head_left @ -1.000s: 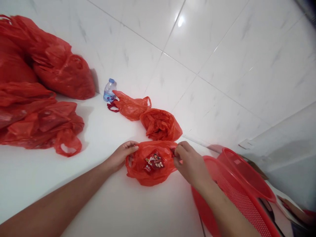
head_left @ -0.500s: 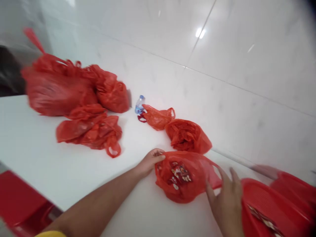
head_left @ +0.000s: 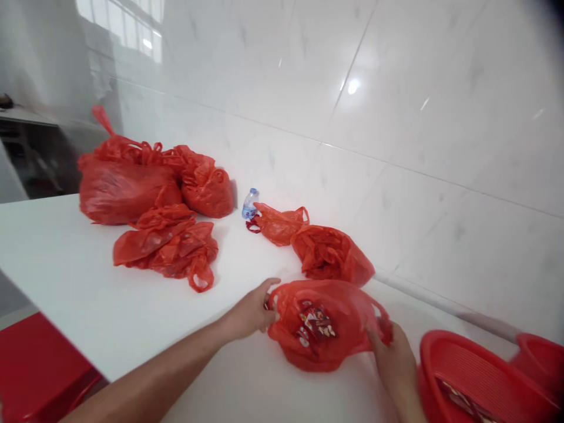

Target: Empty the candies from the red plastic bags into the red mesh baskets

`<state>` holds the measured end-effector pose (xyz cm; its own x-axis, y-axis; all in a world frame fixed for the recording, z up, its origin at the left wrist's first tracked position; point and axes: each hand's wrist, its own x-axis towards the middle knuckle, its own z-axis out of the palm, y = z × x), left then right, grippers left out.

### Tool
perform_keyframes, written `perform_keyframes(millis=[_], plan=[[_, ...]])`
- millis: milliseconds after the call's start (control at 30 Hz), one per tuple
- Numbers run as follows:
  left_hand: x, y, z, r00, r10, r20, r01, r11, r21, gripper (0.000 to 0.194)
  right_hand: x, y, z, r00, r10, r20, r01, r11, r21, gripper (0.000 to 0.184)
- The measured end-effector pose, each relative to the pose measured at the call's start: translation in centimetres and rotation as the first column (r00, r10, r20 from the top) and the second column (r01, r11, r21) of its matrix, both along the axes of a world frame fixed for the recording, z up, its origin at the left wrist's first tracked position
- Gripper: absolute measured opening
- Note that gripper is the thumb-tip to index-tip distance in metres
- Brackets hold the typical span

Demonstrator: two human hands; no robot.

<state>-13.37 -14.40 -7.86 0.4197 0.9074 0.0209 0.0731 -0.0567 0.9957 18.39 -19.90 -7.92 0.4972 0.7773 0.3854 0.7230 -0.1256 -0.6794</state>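
The right hand pinches the thin right handle of a red plastic bag between thumb and fingers. The left hand is at the opposite handle loop, its fingers parted around the edge — whether they grip the film or merely spread it, I cannot tell. The bag sits between the two hands on a smooth white table, its mouth a wide, floppy oval, the film translucent and softly creased. Glossy dark-red packets lie inside, printed with pale lettering and a small coloured picture; the characters are too small to read.

Just beyond stands another red bag, stuffed with crumpled film, and touching it a limp, lighter orange-red bag. Next come a dark red strip, curled into a loop, and a small clear bottle with a blue cap and a blue-and-white label, its text illegible.

At right, a rounded red plastic basket with a ribbed inside holds more printed wrappers. Farther left lie a wrinkled heap of red film and bulging knotted bags, against glossy, grey-veined wall tiles.
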Motion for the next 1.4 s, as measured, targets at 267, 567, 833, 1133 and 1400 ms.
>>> perform_keyframes(millis=[267, 567, 833, 1133, 1400], plan=[[-0.2, 3.2, 13.5, 0.912, 0.139, 0.385, -0.286, 0.890, 0.356, 0.057, -2.4, -2.7, 6.6, 0.733, 0.234, -0.639, 0.121, 0.879, 0.461, 0.024], [2.9, 3.5, 17.4, 0.966, 0.007, 0.259, -0.138, 0.860, 0.491, 0.030, -4.2, -1.6, 9.6, 0.472, 0.493, -0.731, 0.110, 0.790, 0.604, 0.020], [3.7, 2.7, 16.5, 0.990, -0.079, 0.117, -0.003, 0.814, 0.581, 0.026, -8.1, 0.2, 11.7, 0.289, 0.660, -0.693, -0.159, 0.747, 0.646, 0.039], [4.5, -0.8, 15.8, 0.992, -0.117, -0.042, 0.119, 0.798, 0.590, 0.033, -13.3, 1.0, 10.6, 0.567, 0.698, -0.438, -0.655, 0.704, 0.274, 0.025], [5.3, 0.5, 10.6, 0.987, 0.055, -0.152, 0.090, 0.593, 0.800, 0.029, -11.5, 2.6, 10.3, 0.635, 0.577, -0.514, -0.474, 0.816, 0.331, 0.044]])
